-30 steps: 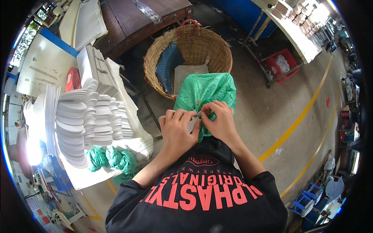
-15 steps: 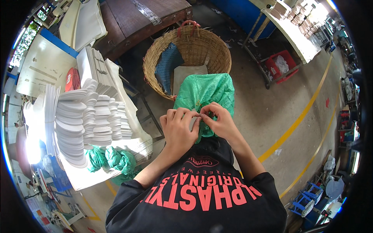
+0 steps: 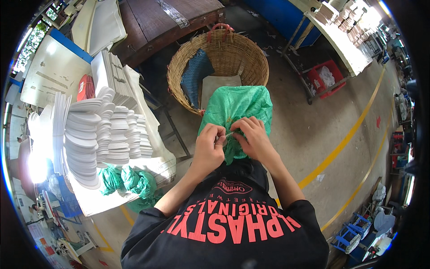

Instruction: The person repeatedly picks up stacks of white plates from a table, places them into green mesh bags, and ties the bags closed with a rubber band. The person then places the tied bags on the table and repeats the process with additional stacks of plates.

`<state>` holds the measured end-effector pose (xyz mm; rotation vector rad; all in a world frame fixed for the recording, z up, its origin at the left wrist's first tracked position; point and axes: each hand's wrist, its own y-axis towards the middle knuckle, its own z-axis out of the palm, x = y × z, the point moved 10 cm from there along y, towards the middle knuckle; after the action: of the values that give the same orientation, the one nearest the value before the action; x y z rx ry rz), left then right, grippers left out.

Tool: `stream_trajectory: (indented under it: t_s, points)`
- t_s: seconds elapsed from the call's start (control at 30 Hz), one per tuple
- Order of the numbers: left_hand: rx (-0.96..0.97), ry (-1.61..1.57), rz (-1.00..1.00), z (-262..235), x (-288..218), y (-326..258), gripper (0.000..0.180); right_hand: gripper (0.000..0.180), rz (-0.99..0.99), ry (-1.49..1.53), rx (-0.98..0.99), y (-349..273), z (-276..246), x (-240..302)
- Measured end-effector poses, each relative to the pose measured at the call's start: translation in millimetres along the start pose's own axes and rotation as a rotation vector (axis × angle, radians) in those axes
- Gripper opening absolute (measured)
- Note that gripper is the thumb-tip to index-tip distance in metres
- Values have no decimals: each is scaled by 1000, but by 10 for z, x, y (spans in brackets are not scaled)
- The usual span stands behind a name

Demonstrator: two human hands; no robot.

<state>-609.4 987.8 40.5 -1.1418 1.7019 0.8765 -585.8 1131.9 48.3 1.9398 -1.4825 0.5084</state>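
green bag [image 3: 237, 107] lengthwise away from person, left hand [image 3: 208, 150], right hand [image 3: 253, 136] pinching its near mouth

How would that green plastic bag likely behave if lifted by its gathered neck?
The green plastic bag looks thin and crinkled, so probably floppy, sagging below the grip. It bulges full, so likely not weightless. Both the left hand and right hand pinch its bunched neck, suggesting it gathers easily.

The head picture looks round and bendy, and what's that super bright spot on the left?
Head view: a fisheye lens bends the yellow floor line and blackens the corners; glare washes out the left edge beside the white stacks; both hands, left hand, right hand, stay sharp.
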Motion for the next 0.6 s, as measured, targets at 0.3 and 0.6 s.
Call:
stream_trajectory:
  t_s: [0.3, 0.6]
  points:
    - [-11, -143, 30, -210, 105, -309, 6, 26, -17, -253, 19, -101, 205, -119]
    - [-83, 285, -164, -236, 817, -914, 41, 40, 73, -58, 187, -444, 612, -95]
